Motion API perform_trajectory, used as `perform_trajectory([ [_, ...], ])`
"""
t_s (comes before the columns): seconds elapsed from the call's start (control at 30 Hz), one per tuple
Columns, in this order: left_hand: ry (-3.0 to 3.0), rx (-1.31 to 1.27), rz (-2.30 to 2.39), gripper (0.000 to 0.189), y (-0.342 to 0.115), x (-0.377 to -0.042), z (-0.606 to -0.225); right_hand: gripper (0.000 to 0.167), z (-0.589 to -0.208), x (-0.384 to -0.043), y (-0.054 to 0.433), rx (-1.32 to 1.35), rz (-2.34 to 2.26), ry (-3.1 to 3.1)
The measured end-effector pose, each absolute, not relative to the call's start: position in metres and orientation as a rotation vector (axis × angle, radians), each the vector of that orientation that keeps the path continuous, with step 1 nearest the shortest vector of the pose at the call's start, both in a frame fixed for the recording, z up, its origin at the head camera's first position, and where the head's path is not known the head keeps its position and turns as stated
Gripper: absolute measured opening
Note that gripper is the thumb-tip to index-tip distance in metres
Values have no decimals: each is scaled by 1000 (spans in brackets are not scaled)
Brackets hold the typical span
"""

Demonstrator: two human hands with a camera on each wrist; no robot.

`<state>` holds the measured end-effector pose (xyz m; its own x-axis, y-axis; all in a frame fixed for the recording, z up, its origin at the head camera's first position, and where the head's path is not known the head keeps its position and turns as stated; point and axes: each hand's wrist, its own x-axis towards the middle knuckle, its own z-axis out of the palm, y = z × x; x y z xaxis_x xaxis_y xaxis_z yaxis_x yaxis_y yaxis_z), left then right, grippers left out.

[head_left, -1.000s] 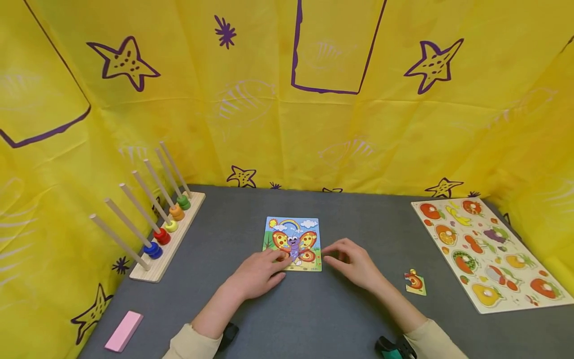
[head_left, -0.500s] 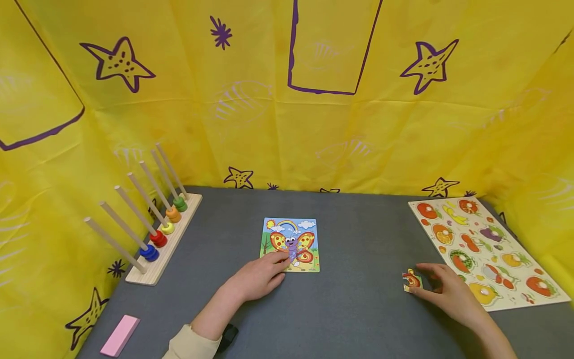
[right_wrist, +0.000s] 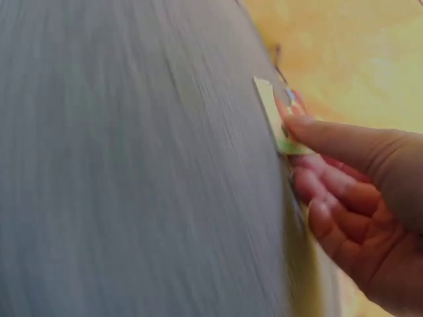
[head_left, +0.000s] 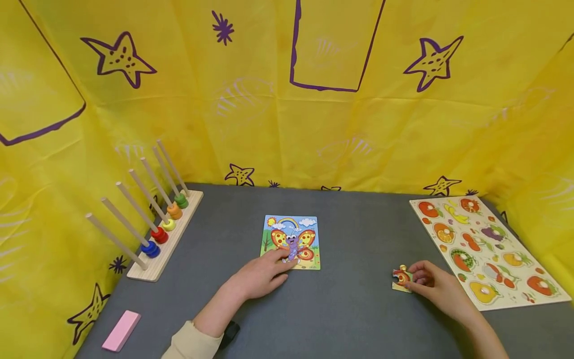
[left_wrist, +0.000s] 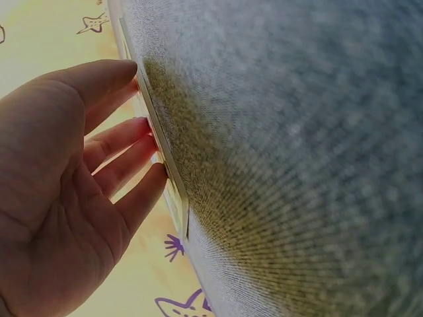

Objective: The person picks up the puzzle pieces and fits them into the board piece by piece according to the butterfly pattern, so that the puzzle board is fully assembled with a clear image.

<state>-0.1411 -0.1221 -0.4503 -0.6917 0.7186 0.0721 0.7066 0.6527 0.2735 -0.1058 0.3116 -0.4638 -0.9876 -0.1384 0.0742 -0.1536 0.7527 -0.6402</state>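
A square butterfly jigsaw puzzle [head_left: 292, 240] lies flat on the dark table. My left hand [head_left: 257, 273] rests with its fingertips on the lower left part of the picture. Seen from the left wrist, the fingers and thumb of the left hand [left_wrist: 73, 158] touch the puzzle near its edge. To the right, my right hand [head_left: 435, 288] pinches a loose puzzle piece [head_left: 400, 279] with a red and yellow swirl. In the right wrist view the thumb lies over that puzzle piece [right_wrist: 267, 109], low over the table; the fingers behind are partly hidden.
At the left stands a wooden peg counter [head_left: 181, 224] with colored rings on upright pegs. A pink block [head_left: 121, 330] lies in front of it. A fruit knob puzzle board [head_left: 486, 254] lies on the far right. Yellow patterned cloth [head_left: 251, 119] walls the table.
My right hand has left the puzzle's right side, reached rightward to the loose piece, taken hold of it and shifted it slightly left. The left hand has stayed on the puzzle.
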Motion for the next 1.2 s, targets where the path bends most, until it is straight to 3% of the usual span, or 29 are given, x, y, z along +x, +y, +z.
perform_trajectory([
  [0.13,2823,1212,430,39,-123,-141,-450,17,-463,-121,275,270,1351,-2872],
  [0.3,2816,1216,430,39,-123,-140,-449,21,-457,-141,213,244,1745,-2772],
  [0.57,2789,1202,430,41,-124,-140,-446,16,-462,-172,144,321,1583,-2798],
  [1.2,2773,1151,406,46,-121,-138,-446,13,-472,-183,123,481,1276,-2806],
])
